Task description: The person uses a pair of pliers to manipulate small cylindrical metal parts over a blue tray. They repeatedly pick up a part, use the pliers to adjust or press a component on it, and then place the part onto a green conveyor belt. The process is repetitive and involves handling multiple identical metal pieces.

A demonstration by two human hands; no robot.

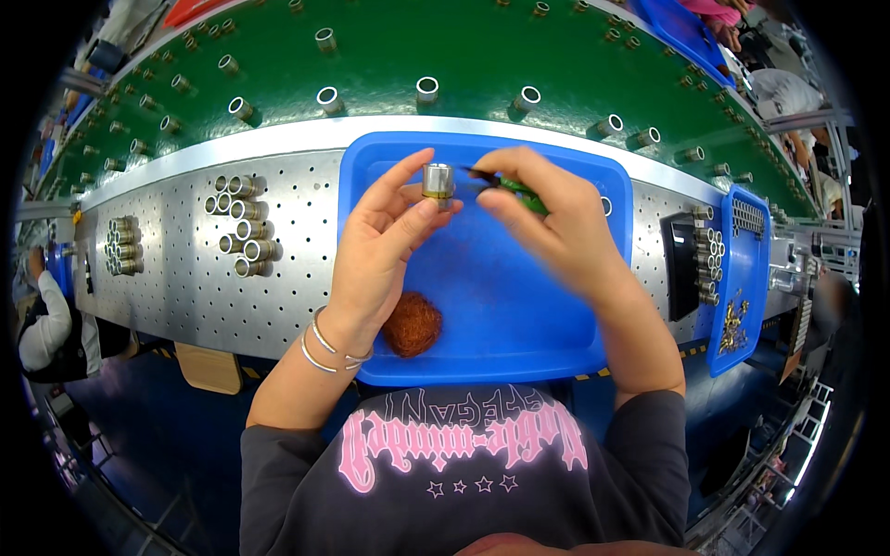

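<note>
Metal cylinder point(438, 180) pinched in left hand point(385, 243); right hand point(547, 218) grips green-handled tool point(519, 193); copper tuft point(412, 323) on blue tray point(501, 306).

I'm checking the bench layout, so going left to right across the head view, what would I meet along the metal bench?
Small cluster of metal sleeves → larger pile of metal sleeves → left hand → metal cylinder → right hand → narrow blue tray of brass bits.
</note>
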